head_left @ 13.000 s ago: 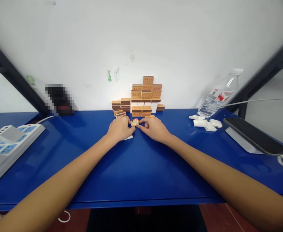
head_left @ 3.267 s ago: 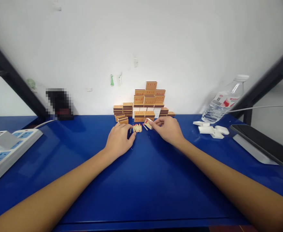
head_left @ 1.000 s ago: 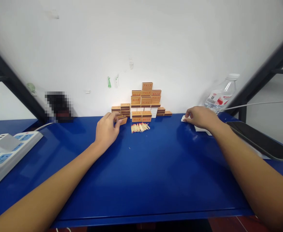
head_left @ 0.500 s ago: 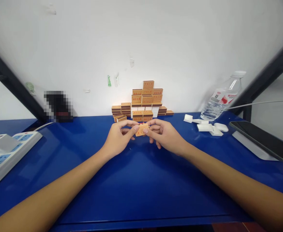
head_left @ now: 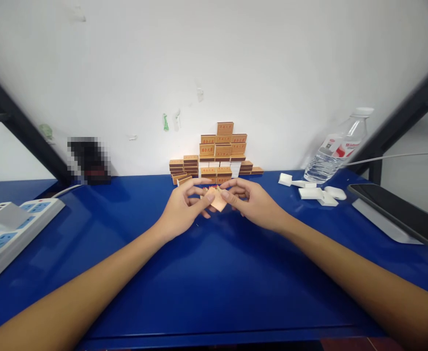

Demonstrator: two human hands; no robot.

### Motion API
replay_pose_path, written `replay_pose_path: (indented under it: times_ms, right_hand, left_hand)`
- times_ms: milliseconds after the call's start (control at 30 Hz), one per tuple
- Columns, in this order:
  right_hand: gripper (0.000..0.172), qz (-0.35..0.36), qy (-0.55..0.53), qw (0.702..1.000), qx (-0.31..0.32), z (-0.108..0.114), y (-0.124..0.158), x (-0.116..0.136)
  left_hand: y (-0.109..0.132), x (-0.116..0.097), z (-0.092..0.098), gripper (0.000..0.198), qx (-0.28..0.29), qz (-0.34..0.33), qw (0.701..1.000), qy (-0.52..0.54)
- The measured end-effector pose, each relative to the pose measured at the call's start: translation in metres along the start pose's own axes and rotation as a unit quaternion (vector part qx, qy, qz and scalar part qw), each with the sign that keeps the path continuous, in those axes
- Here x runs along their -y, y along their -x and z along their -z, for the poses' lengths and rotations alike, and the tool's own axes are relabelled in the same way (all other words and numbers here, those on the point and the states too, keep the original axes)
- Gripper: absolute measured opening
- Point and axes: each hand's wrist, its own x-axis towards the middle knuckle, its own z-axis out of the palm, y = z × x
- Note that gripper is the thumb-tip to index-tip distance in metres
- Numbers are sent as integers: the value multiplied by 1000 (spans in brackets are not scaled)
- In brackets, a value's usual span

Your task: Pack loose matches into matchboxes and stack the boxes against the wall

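Note:
Between both hands, above the blue table, is a small tan matchbox [head_left: 217, 200], tilted, with red match tips showing at its far edge. My left hand [head_left: 184, 205] pinches it from the left with the thumb on its face. From the right, my right hand [head_left: 254, 202] grips it between thumb and fingers. Just beyond the hands rises a stepped stack of orange-brown matchboxes [head_left: 223, 151] against the wall, with white pieces [head_left: 234, 169] under its middle rows. Lower piles of matchboxes stand on the left [head_left: 191, 165] and right [head_left: 246, 168] of it.
A white power strip [head_left: 34, 219] lies at the left, and a blurred dark object [head_left: 91, 163] leans on the wall. At the right are a water bottle [head_left: 329, 151], several white pieces [head_left: 311, 193] and a phone [head_left: 400, 212] on the blue table [head_left: 214, 287].
The held matchbox has turned between the fingers, so its printed face no longer shows and a plain tan surface points down toward me. My fingers have shifted slightly around it.

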Motion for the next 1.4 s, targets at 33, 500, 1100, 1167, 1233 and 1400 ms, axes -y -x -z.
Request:
replay_pose_path:
  times_ms: [33,500,1100,1167,1233,1400]
  right_hand:
    - [40,-20,-11,1000,9,1,0,-1]
    - [30,-65,-68,996,5,-1,0,0]
    - [33,-26,-95,995,11,-4,3,-1]
    - [36,-21,-80,997,7,-3,4,-1]
    - [37,-18,-62,998,1,-2,3,-2]
    - [37,-24,-46,999,-9,4,0,-4]
  left_hand:
    - [-1,0,0,52,-17,-6,1000,3]
    - [1,5,10,40,-20,-205,939,-276]
    - [1,10,15,37,-54,-306,867,-390]
    - [1,10,14,37,-47,-309,864,-394]
    - [2,11,14,38,-40,-323,858,-398]
    - [1,10,15,44,-57,-348,835,-422]
